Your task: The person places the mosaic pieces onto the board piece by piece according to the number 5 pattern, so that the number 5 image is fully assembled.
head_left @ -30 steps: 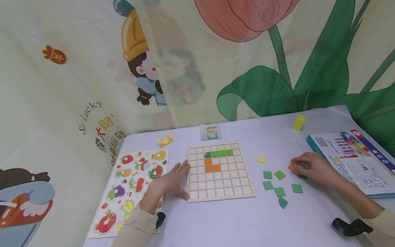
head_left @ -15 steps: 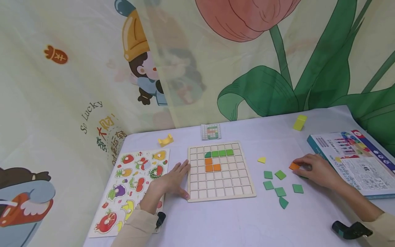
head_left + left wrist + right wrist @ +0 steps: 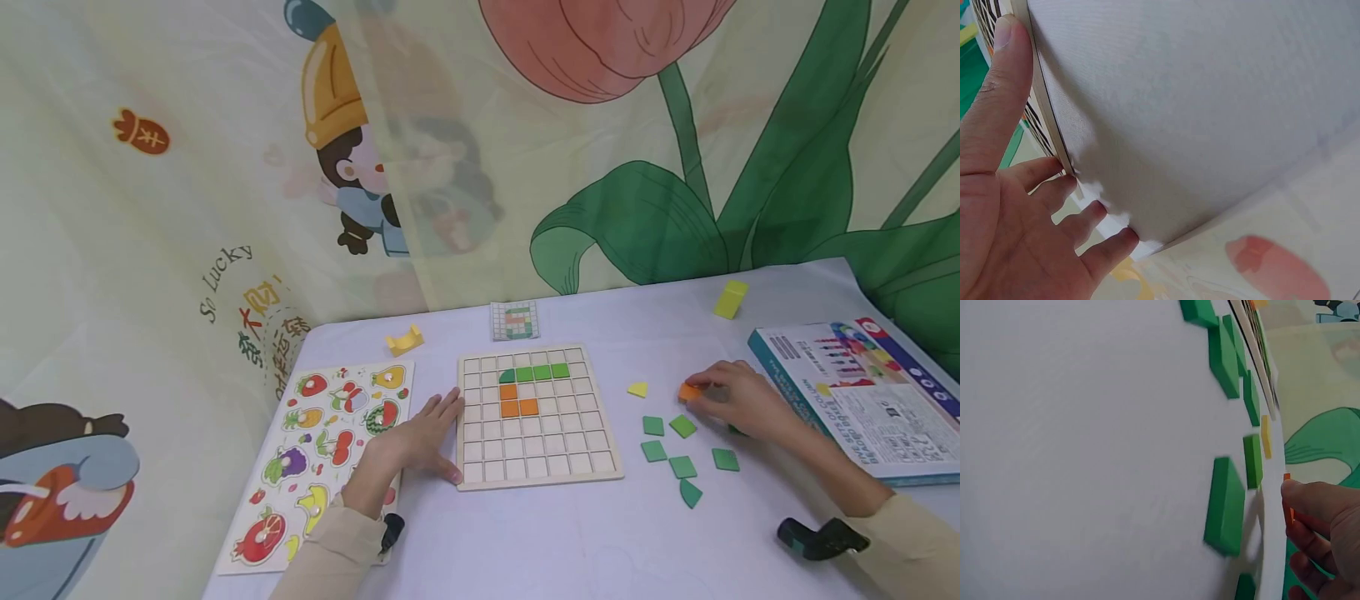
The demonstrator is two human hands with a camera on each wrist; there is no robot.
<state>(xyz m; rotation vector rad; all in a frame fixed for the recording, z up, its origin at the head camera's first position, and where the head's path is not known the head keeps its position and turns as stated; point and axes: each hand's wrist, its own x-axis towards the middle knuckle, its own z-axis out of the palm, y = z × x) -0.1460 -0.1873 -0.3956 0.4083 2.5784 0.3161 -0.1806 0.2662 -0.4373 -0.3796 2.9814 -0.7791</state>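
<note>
My right hand (image 3: 742, 402) pinches an orange square tile (image 3: 689, 392) between thumb and fingers, and the right wrist view has that orange tile (image 3: 1288, 500) edge-on, held off the cloth. At the left edge of the wooden grid board (image 3: 480, 473) rests my left hand (image 3: 412, 442), fingers spread and straight, thumb at the near corner. In the left wrist view the thumb and fingertips touch the board's rim (image 3: 1044, 100). On the board lie a green rounded piece (image 3: 507, 377), a row of green squares (image 3: 542, 372) and three orange squares (image 3: 510, 408).
Several loose green tiles (image 3: 682, 467) and a yellow piece (image 3: 637, 389) lie right of the board. A pattern card (image 3: 514, 321) stands behind it. A fruit board (image 3: 300, 433) is at left, a boxed set (image 3: 862, 400) at right. Yellow blocks (image 3: 405, 340) sit farther back.
My right hand has lifted the orange tile and moved it left, toward the board. The left hand stays at the board's edge.
</note>
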